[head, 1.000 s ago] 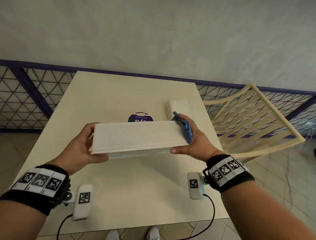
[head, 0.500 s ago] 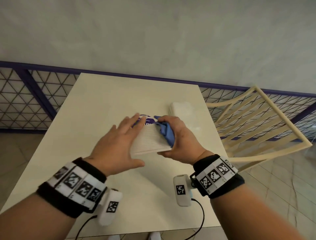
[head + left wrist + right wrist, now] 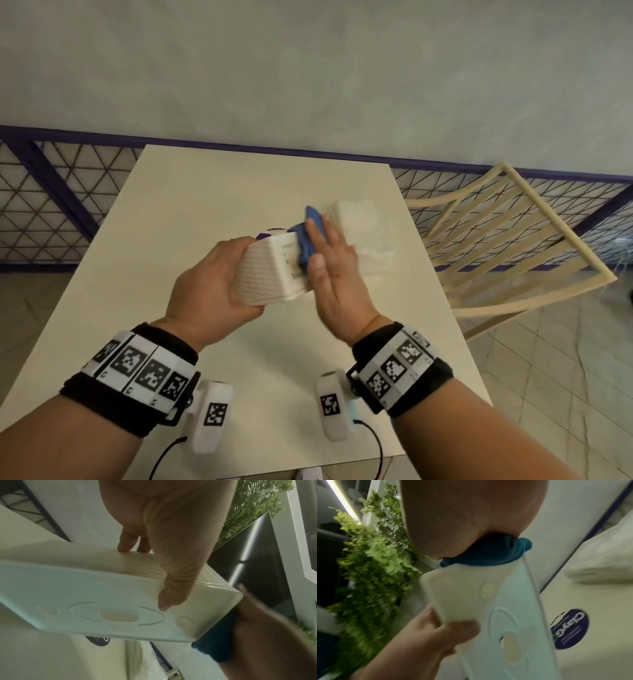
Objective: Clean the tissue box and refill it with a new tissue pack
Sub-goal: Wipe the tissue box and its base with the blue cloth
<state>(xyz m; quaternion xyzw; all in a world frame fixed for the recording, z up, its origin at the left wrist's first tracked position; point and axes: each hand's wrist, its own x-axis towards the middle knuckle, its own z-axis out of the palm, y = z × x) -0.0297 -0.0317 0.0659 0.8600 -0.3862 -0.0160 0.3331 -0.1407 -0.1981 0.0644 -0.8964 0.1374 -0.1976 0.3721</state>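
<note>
My left hand (image 3: 212, 277) grips the white ribbed tissue box (image 3: 263, 274) and holds it above the table, tilted, with a short end toward me. Its thumb lies on the box's smooth base (image 3: 102, 595) and its fingers wrap the ribbed side. My right hand (image 3: 332, 260) lies flat, fingers straight, pressing a blue cloth (image 3: 305, 236) against the box's right face. The cloth (image 3: 488, 553) is bunched between palm and box. A new tissue pack (image 3: 363, 233) in clear wrap lies on the table just behind my right hand.
The cream table (image 3: 205, 192) has a round dark purple label (image 3: 570, 628) under the box. A cream slatted chair (image 3: 507, 240) stands at the table's right side. A purple lattice railing (image 3: 51, 205) runs behind the table.
The box has turned from lying crosswise between both hands to pointing end-on at me. My left hand shifted from its left end to gripping its side. My right hand flattened, pressing the cloth against it.
</note>
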